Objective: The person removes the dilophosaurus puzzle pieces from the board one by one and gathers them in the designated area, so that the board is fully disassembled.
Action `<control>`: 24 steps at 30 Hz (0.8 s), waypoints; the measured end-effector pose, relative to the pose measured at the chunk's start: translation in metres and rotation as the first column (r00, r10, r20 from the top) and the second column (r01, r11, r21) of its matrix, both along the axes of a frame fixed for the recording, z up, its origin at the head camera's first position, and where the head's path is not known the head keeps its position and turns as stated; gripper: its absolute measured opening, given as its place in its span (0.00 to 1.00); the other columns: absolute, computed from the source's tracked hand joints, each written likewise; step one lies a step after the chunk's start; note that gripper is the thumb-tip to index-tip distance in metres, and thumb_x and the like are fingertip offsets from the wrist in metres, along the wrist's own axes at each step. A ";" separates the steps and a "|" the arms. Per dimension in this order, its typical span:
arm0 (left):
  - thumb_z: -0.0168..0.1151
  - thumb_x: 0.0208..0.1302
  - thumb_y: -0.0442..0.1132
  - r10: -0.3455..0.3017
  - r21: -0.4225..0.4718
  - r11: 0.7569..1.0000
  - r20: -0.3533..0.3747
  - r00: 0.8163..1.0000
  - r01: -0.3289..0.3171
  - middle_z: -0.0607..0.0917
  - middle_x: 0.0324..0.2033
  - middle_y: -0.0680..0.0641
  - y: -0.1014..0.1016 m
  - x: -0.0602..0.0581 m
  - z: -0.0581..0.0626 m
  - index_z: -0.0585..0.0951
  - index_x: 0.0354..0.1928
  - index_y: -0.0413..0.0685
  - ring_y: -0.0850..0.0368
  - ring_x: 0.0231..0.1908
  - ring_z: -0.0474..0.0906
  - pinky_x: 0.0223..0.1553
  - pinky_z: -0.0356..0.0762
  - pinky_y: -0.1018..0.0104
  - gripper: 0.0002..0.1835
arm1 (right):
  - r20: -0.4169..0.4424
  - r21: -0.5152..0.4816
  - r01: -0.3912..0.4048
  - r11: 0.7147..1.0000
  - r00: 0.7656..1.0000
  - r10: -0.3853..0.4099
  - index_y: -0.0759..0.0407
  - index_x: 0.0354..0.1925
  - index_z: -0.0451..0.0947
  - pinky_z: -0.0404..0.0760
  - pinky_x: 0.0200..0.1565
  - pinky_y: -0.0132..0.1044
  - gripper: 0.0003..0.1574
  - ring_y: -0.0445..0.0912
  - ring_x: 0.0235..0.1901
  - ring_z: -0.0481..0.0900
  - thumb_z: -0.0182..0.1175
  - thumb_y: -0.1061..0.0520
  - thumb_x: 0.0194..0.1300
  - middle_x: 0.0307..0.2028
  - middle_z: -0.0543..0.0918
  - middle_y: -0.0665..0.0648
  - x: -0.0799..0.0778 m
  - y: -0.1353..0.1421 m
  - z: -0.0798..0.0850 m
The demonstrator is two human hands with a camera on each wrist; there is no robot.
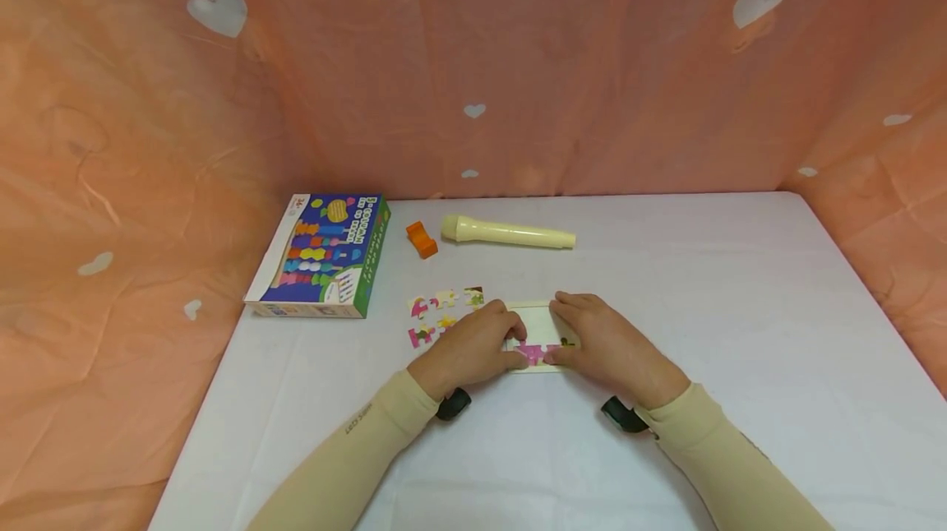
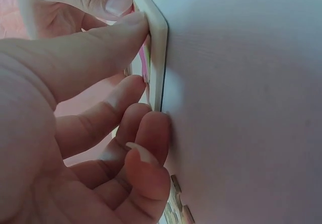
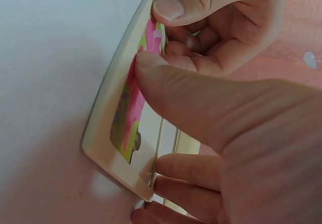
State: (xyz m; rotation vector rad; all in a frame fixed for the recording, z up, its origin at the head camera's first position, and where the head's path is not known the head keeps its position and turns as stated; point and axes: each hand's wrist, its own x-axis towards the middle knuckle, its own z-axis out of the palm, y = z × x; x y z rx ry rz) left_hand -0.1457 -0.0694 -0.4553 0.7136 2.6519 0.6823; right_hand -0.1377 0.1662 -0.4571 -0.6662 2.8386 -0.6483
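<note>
A small cream puzzle tray (image 1: 534,321) lies on the white table between both hands, with joined pink puzzle pieces (image 1: 531,354) along its near side. My left hand (image 1: 481,346) holds the tray's left end, its thumb (image 2: 118,38) over the near rim and the other fingers bent at the edge. Across from it, my right hand (image 1: 610,342) spans the right end. Its thumb (image 3: 156,75) presses on the pink pieces, and its fingers reach round the far edge. Loose puzzle pieces (image 1: 420,337) lie left of the tray, partly hidden behind the left hand.
A blue and green game box (image 1: 325,251) lies at the back left. Near it are an orange wavy block (image 1: 422,240) and a pale yellow microphone-shaped stick (image 1: 510,233). Orange cloth (image 1: 533,62) with hearts hangs behind the table (image 1: 740,309).
</note>
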 end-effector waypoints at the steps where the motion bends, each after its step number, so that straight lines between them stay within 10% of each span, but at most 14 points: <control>1: 0.76 0.69 0.51 0.000 0.001 1.000 0.001 1.000 0.000 0.81 0.44 0.52 0.000 0.000 0.000 0.88 0.51 0.51 0.60 0.41 0.77 0.48 0.80 0.65 0.16 | -0.001 0.000 0.000 1.000 1.000 0.000 0.70 0.72 0.74 0.72 0.75 0.60 0.46 0.64 0.75 0.72 0.76 0.47 0.66 0.75 0.76 0.68 0.000 0.000 0.000; 24: 0.70 0.75 0.42 0.067 0.177 0.981 0.062 0.996 -0.077 0.89 0.35 0.56 0.002 -0.003 -0.002 0.89 0.46 0.49 0.63 0.35 0.80 0.43 0.80 0.68 0.06 | -0.009 -0.004 -0.003 1.000 1.000 0.003 0.70 0.72 0.76 0.72 0.75 0.60 0.46 0.65 0.75 0.72 0.77 0.47 0.65 0.74 0.76 0.68 -0.001 0.001 -0.003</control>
